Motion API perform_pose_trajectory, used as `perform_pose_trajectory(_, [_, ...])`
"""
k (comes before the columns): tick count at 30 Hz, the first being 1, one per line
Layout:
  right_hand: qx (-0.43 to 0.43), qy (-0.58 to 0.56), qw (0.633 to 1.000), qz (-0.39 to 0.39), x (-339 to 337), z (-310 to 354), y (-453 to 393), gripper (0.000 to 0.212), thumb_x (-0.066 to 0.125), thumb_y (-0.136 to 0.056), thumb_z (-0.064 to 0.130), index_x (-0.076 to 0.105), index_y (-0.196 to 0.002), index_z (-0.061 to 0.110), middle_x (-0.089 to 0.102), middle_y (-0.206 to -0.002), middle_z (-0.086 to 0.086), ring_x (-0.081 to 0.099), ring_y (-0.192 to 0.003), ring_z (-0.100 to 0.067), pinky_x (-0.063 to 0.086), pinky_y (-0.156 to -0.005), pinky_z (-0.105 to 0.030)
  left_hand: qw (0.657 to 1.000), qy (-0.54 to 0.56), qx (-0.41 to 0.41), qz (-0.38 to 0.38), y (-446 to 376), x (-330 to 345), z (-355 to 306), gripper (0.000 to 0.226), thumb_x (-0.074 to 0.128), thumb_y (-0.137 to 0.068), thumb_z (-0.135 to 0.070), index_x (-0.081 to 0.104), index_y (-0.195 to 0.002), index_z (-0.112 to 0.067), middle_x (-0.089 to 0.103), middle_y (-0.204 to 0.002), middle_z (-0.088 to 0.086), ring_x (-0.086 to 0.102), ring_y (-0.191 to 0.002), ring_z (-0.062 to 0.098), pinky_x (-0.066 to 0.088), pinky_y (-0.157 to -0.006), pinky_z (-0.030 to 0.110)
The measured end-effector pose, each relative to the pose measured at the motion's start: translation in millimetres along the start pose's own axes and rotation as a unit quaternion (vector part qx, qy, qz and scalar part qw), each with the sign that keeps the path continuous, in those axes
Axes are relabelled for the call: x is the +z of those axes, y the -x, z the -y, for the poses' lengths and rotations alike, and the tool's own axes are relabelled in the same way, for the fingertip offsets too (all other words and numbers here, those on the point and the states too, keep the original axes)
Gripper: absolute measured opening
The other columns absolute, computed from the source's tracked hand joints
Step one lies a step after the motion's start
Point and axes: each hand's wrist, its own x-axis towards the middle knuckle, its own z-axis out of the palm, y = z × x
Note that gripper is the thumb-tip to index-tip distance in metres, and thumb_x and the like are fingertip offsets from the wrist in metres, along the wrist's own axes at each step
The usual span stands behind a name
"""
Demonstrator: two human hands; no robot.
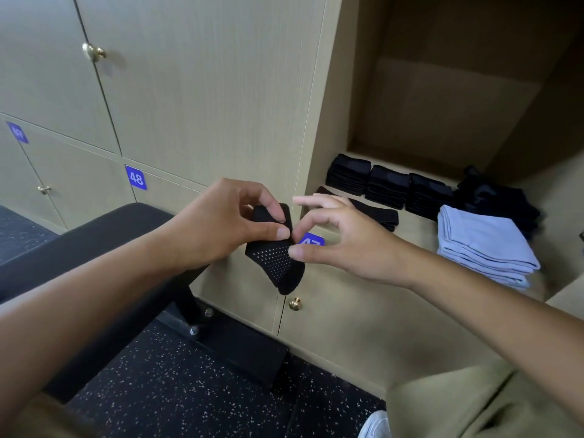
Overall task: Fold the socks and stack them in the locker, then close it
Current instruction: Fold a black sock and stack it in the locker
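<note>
Socks half sorted: the left hand (pixel 221 222) pinches a black dotted sock (pixel 276 251) held in mid-air, while the right hand (pixel 341 238) nips its edge between thumb and forefinger, other fingers spread. Beyond the right hand, three folded stacks (pixel 388 188) sit in the open locker (pixel 442 115), with one flat sock (pixel 376 211) nearer, loose dark ones (pixel 499 197) and blue towels (pixel 486 245) farther right. Folding, stacking and closing remain. A padded bench (pixel 94 238) lies under the left forearm.

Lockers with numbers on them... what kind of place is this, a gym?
Probably a gym changing room. Numbered locker doors with brass knobs line the wall, a padded bench stands on speckled rubber flooring, and the open locker holds folded socks and towels.
</note>
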Motion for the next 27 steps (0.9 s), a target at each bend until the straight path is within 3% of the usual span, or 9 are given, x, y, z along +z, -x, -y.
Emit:
perform_pose_trajectory(4, [-0.007,-0.003,1.000,0.016,2,-3,-3,0.011,0.074,-0.088,0.042,0.068,-0.084,0.034,0.041,-0.149,0.026,0.021,-0.141,0.007,0.018,-0.104,-0.019,1.000,-0.002,-0.007,0.008,0,0,1,0.017,0.082,-0.080,-0.027,0.074,-0.090,-0.016,0.076,-0.080,0.000,0.069,-0.072,0.007,0.052,-0.066,0.016])
perform_pose_trajectory(7, [-0.013,-0.045,0.999,0.014,-5,-4,-6,0.013,0.068,-0.095,0.034,0.064,-0.088,0.023,0.051,-0.145,0.022,0.040,-0.137,0.005,0.027,-0.107,-0.018,0.999,-0.037,-0.005,0.018,1,-3,-1,0.033,0.077,-0.074,-0.048,0.073,-0.086,-0.018,0.076,-0.083,0.006,0.067,-0.073,0.014,0.051,-0.071,0.027])
perform_pose_trajectory(12, [0.014,-0.141,0.989,0.044,-12,-12,-7,0.018,0.064,-0.099,0.019,0.060,-0.100,0.001,0.070,-0.128,0.001,0.069,-0.108,-0.023,0.052,-0.099,-0.040,0.998,-0.031,0.009,0.058,3,-6,-7,0.034,0.076,-0.072,-0.046,0.069,-0.078,-0.013,0.070,-0.075,0.008,0.059,-0.068,0.006,0.044,-0.062,0.014])
perform_pose_trajectory(14, [0.028,-0.149,0.987,0.049,-10,-15,-7,0.020,0.065,-0.098,0.018,0.062,-0.105,0.000,0.074,-0.113,-0.011,0.070,-0.094,-0.025,0.054,-0.095,-0.043,0.998,-0.012,0.009,0.063,3,-6,-8,0.034,0.075,-0.074,-0.042,0.069,-0.079,-0.009,0.068,-0.073,0.005,0.058,-0.068,0.006,0.044,-0.062,0.013])
perform_pose_trajectory(17, [0.033,-0.185,0.981,0.057,-6,-16,-7,0.013,0.063,-0.099,0.015,0.062,-0.102,0.002,0.071,-0.093,-0.002,0.065,-0.087,-0.014,0.051,-0.084,-0.031,0.997,0.016,0.011,0.072,3,-7,-8,0.031,0.075,-0.077,-0.038,0.067,-0.077,-0.009,0.068,-0.077,0.014,0.059,-0.072,0.011,0.046,-0.067,0.019])
perform_pose_trajectory(19, [0.038,-0.221,0.971,0.077,0,-15,-6,0.004,0.062,-0.099,0.013,0.062,-0.096,0.010,0.068,-0.087,0.001,0.062,-0.083,-0.014,0.047,-0.081,-0.030,0.997,0.044,0.011,0.067,3,-7,-7,0.029,0.076,-0.078,-0.037,0.066,-0.075,-0.009,0.067,-0.080,0.024,0.059,-0.073,0.016,0.046,-0.069,0.025])
perform_pose_trajectory(23, [0.047,-0.315,0.943,0.099,11,-13,-6,0.005,0.063,-0.089,0.019,0.061,-0.085,0.021,0.059,-0.079,0.003,0.054,-0.074,-0.012,0.040,-0.071,-0.031,0.993,0.101,0.011,0.065,2,-8,-6,0.032,0.080,-0.080,-0.037,0.064,-0.074,-0.010,0.063,-0.072,0.014,0.056,-0.069,0.020,0.047,-0.063,0.022])
perform_pose_trajectory(27, [0.046,-0.337,0.936,0.087,12,-14,-7,0.007,0.065,-0.087,0.020,0.062,-0.081,0.023,0.060,-0.078,0.002,0.054,-0.072,-0.013,0.041,-0.072,-0.030,0.991,0.122,-0.003,0.048,1,-10,-3,0.032,0.081,-0.073,-0.042,0.066,-0.078,-0.014,0.066,-0.076,0.015,0.058,-0.073,0.026,0.047,-0.073,0.034])
